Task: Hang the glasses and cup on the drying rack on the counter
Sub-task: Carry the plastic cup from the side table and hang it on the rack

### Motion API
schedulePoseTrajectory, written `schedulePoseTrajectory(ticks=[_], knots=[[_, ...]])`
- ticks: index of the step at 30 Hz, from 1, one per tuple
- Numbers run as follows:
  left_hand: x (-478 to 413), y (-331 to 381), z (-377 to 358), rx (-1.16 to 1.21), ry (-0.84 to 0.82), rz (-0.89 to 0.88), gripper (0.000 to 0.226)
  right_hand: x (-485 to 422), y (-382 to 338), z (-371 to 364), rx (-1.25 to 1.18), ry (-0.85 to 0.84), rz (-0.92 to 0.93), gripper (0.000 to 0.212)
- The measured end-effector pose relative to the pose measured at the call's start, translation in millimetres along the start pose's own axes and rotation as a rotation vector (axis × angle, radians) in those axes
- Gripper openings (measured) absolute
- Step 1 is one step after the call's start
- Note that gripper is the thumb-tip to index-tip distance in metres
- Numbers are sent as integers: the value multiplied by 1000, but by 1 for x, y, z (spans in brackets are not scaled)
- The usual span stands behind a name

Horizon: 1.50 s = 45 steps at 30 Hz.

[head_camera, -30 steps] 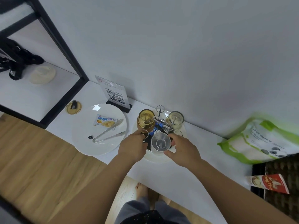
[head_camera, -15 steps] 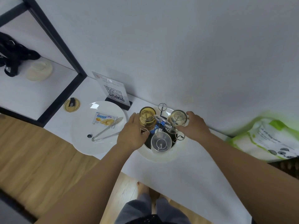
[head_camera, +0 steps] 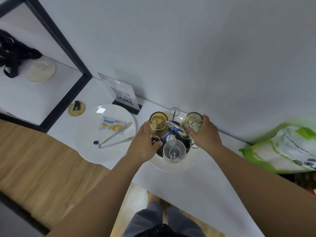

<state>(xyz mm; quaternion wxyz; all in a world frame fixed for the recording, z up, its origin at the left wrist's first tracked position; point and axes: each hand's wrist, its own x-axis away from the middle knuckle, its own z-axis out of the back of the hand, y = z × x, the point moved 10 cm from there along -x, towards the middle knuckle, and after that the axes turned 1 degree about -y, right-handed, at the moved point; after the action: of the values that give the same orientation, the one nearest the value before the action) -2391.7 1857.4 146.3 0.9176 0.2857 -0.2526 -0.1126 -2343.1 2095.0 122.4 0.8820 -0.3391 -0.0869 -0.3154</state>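
A wire drying rack stands on a round white tray by the wall. An amber glass hangs upside down on its left peg; my left hand rests against its side and the rack's rim, fingers curled. A pale yellowish glass sits upside down on the right peg, and my right hand wraps around it. A clear cup hangs mouth-down on the near peg, between my hands.
To the left lies a white plate with metal tongs and a snack packet. Behind it stands a QR-code sign. A green-and-white bag lies at the right. A black-framed shelf stands left.
My right hand left the clear cup, went to the pale glass on the right peg and closed around it. My left hand stayed by the amber glass.
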Motion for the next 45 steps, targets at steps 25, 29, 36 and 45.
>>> schedulePoseTrajectory(ticks=[25, 29, 36, 45], knots=[[3, 4, -1, -178, 19, -27, 84, 9, -5, 0, 63, -56, 26, 91], [3, 1, -4, -272, 3, 2, 81, 14, -4, 0, 58, -44, 18, 86], [1, -11, -5, -304, -6, 58, 89, 15, -5, -1, 97, -39, 11, 86], [-4, -14, -6, -313, -30, 39, 91, 17, -6, -1, 119, -30, 13, 86]])
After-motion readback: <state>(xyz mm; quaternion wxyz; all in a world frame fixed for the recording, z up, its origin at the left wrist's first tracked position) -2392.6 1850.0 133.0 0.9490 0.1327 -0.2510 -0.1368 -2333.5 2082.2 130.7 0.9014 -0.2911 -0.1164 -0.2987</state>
